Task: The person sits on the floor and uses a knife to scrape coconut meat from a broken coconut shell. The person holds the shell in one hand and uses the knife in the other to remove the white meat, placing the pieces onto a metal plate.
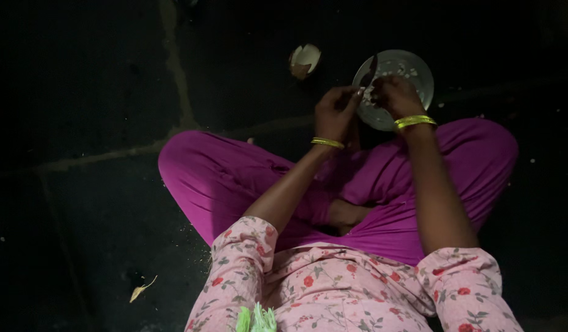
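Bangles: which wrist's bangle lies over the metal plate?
The right hand wears that bangle, overlapping the plate. The left wrist's bangle sits over the magenta trousers instead.

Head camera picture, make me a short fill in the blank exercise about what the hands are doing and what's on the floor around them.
1. Both hands, the left hand and the right hand, work above a round metal ____ on the floor.
2. A dark ____ blade sticks up between the hands.
3. Each wrist wears a ____ bangle.
4. The broken coconut shell piece lies to the ____ of the plate.

Missing words: plate; knife; yellow; left
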